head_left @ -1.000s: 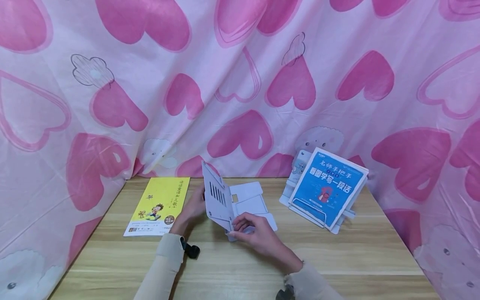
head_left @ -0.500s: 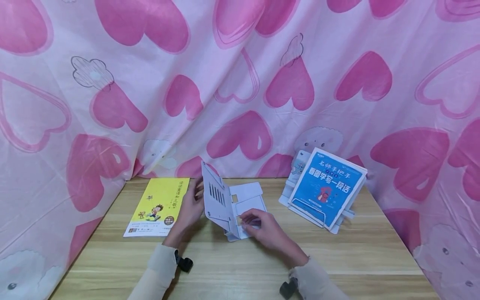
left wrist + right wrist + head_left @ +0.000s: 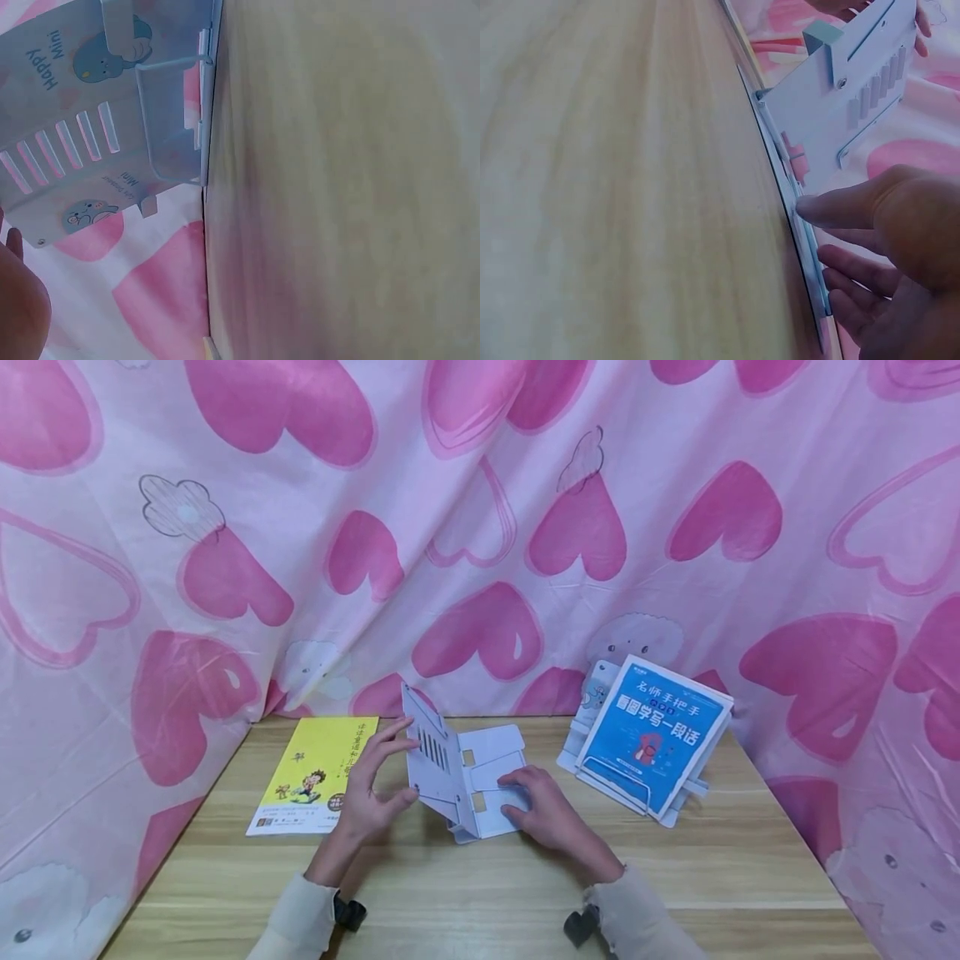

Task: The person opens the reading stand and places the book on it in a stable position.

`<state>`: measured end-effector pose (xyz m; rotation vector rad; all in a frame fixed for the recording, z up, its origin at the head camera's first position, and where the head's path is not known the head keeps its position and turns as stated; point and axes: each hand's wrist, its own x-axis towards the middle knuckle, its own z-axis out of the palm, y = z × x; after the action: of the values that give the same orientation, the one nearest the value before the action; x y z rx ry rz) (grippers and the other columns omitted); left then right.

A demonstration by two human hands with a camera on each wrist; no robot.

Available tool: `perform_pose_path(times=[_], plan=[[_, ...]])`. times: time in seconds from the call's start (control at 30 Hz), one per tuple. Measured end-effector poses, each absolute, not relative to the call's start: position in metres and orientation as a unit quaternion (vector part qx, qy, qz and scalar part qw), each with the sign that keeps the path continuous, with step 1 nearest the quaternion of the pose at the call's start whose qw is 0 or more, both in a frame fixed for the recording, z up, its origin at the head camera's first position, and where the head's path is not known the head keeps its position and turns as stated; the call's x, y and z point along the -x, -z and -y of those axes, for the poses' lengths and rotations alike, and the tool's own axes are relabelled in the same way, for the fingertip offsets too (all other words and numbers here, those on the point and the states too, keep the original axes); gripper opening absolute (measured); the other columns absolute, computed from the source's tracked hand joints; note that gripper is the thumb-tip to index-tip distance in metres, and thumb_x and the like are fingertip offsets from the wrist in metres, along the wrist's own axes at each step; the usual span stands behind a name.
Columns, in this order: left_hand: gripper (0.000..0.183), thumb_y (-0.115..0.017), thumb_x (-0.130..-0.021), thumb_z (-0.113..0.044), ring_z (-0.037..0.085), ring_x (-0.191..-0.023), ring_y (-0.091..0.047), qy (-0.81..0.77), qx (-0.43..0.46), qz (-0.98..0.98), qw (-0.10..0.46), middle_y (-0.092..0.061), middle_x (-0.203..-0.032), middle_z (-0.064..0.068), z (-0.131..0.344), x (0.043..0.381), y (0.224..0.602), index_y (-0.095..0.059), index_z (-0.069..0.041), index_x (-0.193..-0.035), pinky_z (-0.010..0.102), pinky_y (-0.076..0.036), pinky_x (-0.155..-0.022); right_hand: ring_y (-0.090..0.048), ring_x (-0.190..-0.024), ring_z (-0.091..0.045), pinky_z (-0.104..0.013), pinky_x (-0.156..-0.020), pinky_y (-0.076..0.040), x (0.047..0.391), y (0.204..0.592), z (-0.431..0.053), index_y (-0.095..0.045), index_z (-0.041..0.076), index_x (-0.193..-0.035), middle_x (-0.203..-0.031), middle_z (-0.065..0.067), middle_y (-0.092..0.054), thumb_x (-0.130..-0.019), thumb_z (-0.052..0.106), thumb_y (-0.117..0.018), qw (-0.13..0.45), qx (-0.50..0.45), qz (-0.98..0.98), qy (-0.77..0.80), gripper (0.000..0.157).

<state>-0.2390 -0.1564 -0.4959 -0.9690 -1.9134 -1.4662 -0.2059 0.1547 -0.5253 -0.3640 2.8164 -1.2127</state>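
A white metal book stand (image 3: 442, 781) stands in the middle of the table, its slotted panel raised at a steep angle from a flat base (image 3: 491, 743). In the left wrist view, cartoon prints and a wire page holder show on the panel's front (image 3: 67, 105). My left hand (image 3: 372, 789) is beside the panel's left edge, thumb and fingers spread apart; whether they touch it is unclear. On the base's right side rests my right hand (image 3: 553, 814), with thumb and loosely bent fingers touching the plate. The right wrist view shows that hand (image 3: 907, 247) beside the low base.
A yellow book (image 3: 311, 768) lies flat at the left, partly behind my left hand. To the right, a blue book (image 3: 652, 735) leans on a second book stand (image 3: 597, 689), behind its wire holder. A pink heart-print curtain (image 3: 480, 527) surrounds the wooden table (image 3: 465, 902).
My left hand has come from behind the panel to its near left side and spread its fingers. My right hand has slid rightward from the hinge along the base. The panel stays raised.
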Motion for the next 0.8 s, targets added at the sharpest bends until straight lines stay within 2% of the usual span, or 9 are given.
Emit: perform_pose_path(times=[0.07,0.3,0.5,0.57,0.8], plan=[[0.062,-0.079,-0.094,-0.053,0.037,-0.158,-0.042,0.54,0.362,0.715,0.257,-0.053,-0.163,0.019,0.156,0.239,0.497,-0.069,-0.008,-0.135,0.032,-0.035,-0.13,-0.054,-0.141,-0.029,-0.058,-0.121,-0.048,0.206,0.525,-0.154,-0.071,0.018,-0.137,-0.143,-0.004,-0.066,-0.097,0.018,-0.082,0.033,0.118,-0.915,0.384,0.042],[0.057,-0.077,-0.095,-0.045,0.044,-0.157,-0.042,0.544,0.343,0.726,0.241,-0.051,-0.166,0.016,0.159,0.241,0.499,-0.067,-0.011,-0.14,0.034,-0.032,-0.132,-0.052,-0.133,-0.027,-0.055,-0.116,-0.051,0.211,0.524,-0.152,-0.071,0.018,-0.139,-0.14,-0.005,-0.064,-0.096,0.021,-0.084,0.055,0.121,-0.918,0.373,0.045],[0.056,-0.077,-0.097,-0.038,0.041,-0.156,-0.044,0.552,0.347,0.717,0.245,-0.051,-0.165,0.019,0.159,0.245,0.501,-0.066,-0.008,-0.143,0.033,-0.033,-0.132,-0.049,-0.129,-0.027,-0.051,-0.113,-0.048,0.214,0.523,-0.148,-0.068,0.019,-0.142,-0.138,-0.007,-0.061,-0.097,0.024,-0.083,0.068,0.114,-0.93,0.343,0.048],[0.057,-0.078,-0.097,-0.037,0.045,-0.155,-0.044,0.557,0.349,0.713,0.244,-0.052,-0.165,0.02,0.158,0.245,0.5,-0.065,-0.006,-0.143,0.033,-0.033,-0.132,-0.049,-0.128,-0.027,-0.051,-0.112,-0.047,0.214,0.521,-0.147,-0.068,0.018,-0.143,-0.138,-0.007,-0.061,-0.097,0.024,-0.083,0.071,0.116,-0.931,0.338,0.049],[0.056,-0.078,-0.098,-0.032,0.032,-0.153,-0.05,0.565,0.355,0.706,0.239,-0.054,-0.162,0.02,0.151,0.247,0.496,-0.065,-0.005,-0.145,0.031,-0.04,-0.127,-0.052,-0.125,-0.024,-0.053,-0.113,-0.05,0.217,0.526,-0.148,-0.071,0.023,-0.137,-0.134,-0.004,-0.063,-0.096,0.025,-0.084,0.076,0.098,-0.914,0.387,0.043]])
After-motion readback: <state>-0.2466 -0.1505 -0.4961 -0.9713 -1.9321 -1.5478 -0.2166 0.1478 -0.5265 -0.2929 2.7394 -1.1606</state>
